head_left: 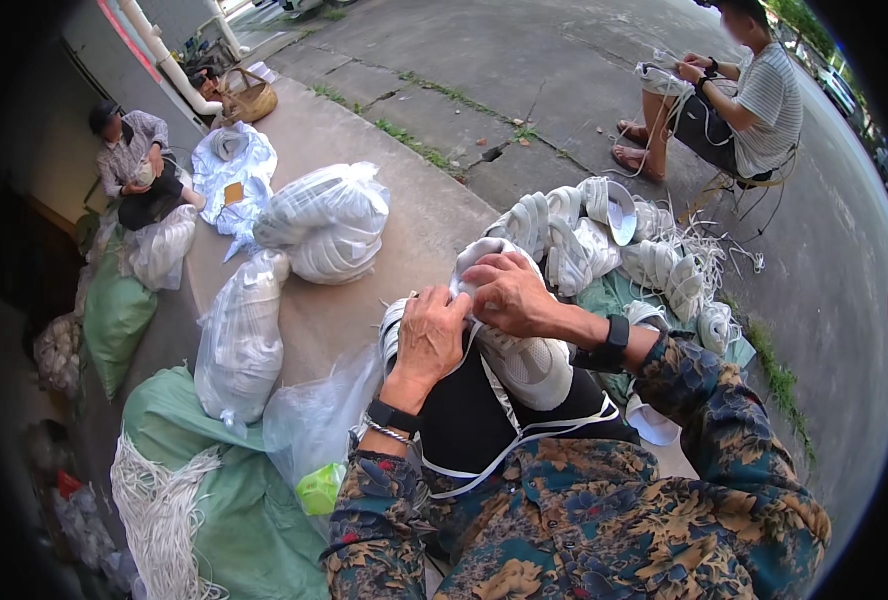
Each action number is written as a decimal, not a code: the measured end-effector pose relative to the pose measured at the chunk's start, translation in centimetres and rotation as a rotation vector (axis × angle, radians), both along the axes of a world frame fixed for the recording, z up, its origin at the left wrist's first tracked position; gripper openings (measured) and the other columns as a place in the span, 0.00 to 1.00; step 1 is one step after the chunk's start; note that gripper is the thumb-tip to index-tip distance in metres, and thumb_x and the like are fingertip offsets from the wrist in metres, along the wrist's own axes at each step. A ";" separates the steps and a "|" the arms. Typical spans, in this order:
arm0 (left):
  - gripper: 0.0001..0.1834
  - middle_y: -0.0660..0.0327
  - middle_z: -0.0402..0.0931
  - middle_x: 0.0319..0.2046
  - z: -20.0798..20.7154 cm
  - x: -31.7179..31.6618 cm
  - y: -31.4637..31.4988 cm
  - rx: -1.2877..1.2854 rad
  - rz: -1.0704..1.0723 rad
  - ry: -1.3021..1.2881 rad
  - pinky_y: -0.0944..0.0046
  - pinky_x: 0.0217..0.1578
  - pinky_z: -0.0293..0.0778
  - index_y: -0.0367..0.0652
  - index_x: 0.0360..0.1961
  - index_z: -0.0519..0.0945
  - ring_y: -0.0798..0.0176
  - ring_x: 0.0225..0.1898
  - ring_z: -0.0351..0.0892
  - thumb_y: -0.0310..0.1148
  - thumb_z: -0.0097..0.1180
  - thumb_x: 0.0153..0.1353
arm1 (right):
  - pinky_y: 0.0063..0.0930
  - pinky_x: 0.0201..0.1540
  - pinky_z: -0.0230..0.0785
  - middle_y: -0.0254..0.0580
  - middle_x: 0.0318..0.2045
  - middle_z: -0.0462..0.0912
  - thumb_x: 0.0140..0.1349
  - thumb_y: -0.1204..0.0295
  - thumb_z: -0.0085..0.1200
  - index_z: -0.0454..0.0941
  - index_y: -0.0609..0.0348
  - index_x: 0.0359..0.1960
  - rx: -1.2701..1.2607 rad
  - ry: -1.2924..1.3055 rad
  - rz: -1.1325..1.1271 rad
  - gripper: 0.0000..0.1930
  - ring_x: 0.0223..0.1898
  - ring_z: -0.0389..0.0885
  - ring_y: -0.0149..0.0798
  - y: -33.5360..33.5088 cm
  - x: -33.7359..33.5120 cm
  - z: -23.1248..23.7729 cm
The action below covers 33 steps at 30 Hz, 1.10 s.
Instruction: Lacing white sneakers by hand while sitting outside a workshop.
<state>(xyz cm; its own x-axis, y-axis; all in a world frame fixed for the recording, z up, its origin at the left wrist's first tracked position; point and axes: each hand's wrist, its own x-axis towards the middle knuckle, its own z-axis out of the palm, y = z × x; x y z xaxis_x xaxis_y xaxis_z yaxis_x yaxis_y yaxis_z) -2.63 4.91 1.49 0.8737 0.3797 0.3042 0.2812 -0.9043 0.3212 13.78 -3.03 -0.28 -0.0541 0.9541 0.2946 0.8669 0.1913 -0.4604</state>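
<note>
A white sneaker with a mesh upper rests on my dark-trousered lap, its toe toward me. My left hand is closed at the lacing edge of the shoe, fingertips pinching a white shoelace whose long slack runs down across my lap. My right hand is closed over the shoe's upper near its opening, fingers curled and thumb close to my left fingertips. What lies exactly between the right fingers is hidden. Part of another white striped shoe shows behind my left hand.
Several white shoes lie heaped at the right with loose laces. Left stand clear bags of shoes, a green sack and a lace bundle. A seated person works at far right, another at far left.
</note>
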 end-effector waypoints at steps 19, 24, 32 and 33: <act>0.08 0.65 0.73 0.15 -0.3 4.2 -2.3 -0.819 0.134 -0.280 0.74 0.14 0.63 0.36 0.27 0.77 0.76 0.12 0.67 0.28 0.50 0.60 | 0.35 0.27 0.65 0.43 0.17 0.74 0.48 0.73 0.54 0.76 0.57 0.40 -0.225 0.220 -0.057 0.15 0.26 0.77 0.42 -2.9 6.3 4.6; 0.07 0.64 0.72 0.15 3.1 5.9 -9.9 -0.796 -0.379 -0.136 0.74 0.18 0.63 0.34 0.28 0.76 0.75 0.16 0.69 0.27 0.51 0.59 | 0.39 0.30 0.66 0.44 0.26 0.79 0.43 0.79 0.52 0.74 0.51 0.47 -0.305 -0.018 0.060 0.24 0.32 0.78 0.47 -0.7 6.5 4.3; 0.05 0.63 0.73 0.17 0.0 4.9 -6.2 -1.108 0.096 -0.031 0.76 0.12 0.63 0.35 0.29 0.74 0.75 0.13 0.69 0.27 0.53 0.57 | 0.42 0.30 0.66 0.45 0.26 0.77 0.42 0.80 0.54 0.71 0.57 0.38 -0.374 -0.211 0.232 0.17 0.33 0.78 0.50 0.4 6.5 5.1; 0.05 0.63 0.73 0.17 -0.1 4.6 -5.6 -1.173 0.198 -0.089 0.76 0.09 0.62 0.36 0.30 0.73 0.74 0.12 0.68 0.27 0.53 0.57 | 0.42 0.30 0.66 0.45 0.26 0.77 0.42 0.80 0.54 0.71 0.57 0.38 -0.364 -0.218 0.238 0.17 0.33 0.78 0.50 0.2 6.6 4.7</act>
